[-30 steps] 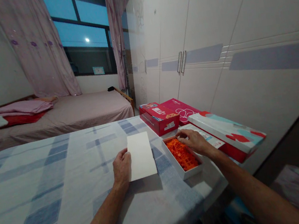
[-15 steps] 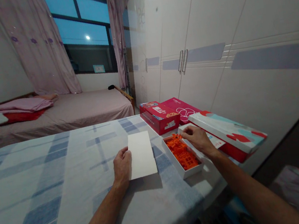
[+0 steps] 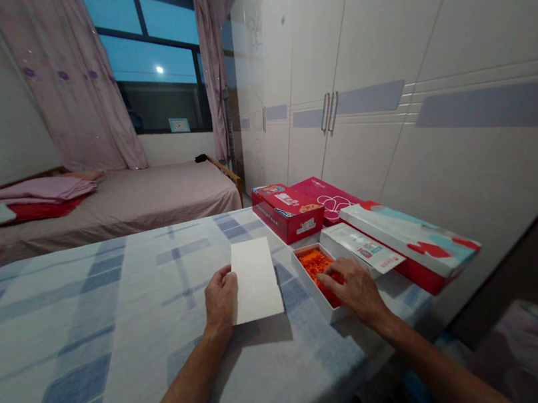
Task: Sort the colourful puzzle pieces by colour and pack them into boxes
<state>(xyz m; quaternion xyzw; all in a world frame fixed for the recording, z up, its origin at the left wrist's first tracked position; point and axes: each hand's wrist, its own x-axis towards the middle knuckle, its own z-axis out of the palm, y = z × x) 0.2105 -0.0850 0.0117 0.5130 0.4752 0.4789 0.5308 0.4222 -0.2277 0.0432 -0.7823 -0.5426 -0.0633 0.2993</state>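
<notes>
My left hand (image 3: 221,297) is closed on the left edge of a plain white rectangular panel (image 3: 254,279), perhaps a box lid, tilted up a little from the tablecloth. To its right stands a small white open box (image 3: 313,291) filled with orange plastic pieces (image 3: 314,262), apparently building parts. My right hand (image 3: 355,288) reaches over the near right side of this box. Its fingers are bent together down onto the pieces, and whatever lies between the fingertips is hidden.
Behind the open box are a red box (image 3: 288,211), a flat magenta box (image 3: 326,196), a white printed box (image 3: 361,246) and a long red and white box (image 3: 411,241). A blue and white checked cloth (image 3: 138,376) covers the table. A bed (image 3: 161,190) and wardrobe (image 3: 377,44) stand beyond.
My right hand has moved from the far right rim of the open box down and nearer, over the orange pieces. My left hand and the white panel stay in place.
</notes>
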